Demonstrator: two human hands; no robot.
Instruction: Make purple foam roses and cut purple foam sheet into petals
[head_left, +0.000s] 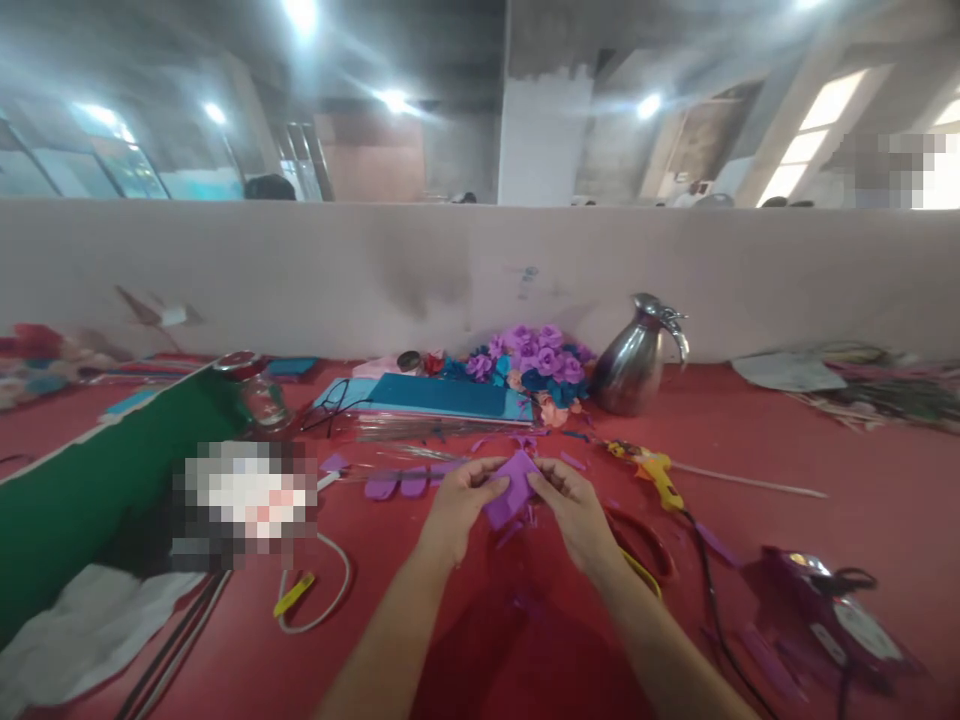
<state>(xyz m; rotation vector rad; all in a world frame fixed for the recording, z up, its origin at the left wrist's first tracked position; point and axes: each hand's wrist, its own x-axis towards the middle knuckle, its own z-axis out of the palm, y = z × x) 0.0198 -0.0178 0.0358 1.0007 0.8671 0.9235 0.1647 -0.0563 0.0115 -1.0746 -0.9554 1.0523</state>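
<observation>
Between both hands, over the red tabletop (420, 640), is a purple folded piece of paper or thin foam (514, 492). My left hand (459, 505) pinches its left side between thumb and fingers. The right side is pinched the same way by my right hand (576, 508). Several purple petal-shaped pieces (412, 482) lie just left of my left hand. Small purple scraps are scattered around the hands. Near my right wrist lies a pair of scissors with red handles (651, 545), partly hidden by the forearm.
A yellow glue gun (661, 482) with a black cord lies to the right. Behind stand a metal jug (634, 365) and purple and blue flowers (536, 355), beside blue sheets (442, 395). A green divider (97, 490), glass jar (262, 400) and white cable (349, 570) are left.
</observation>
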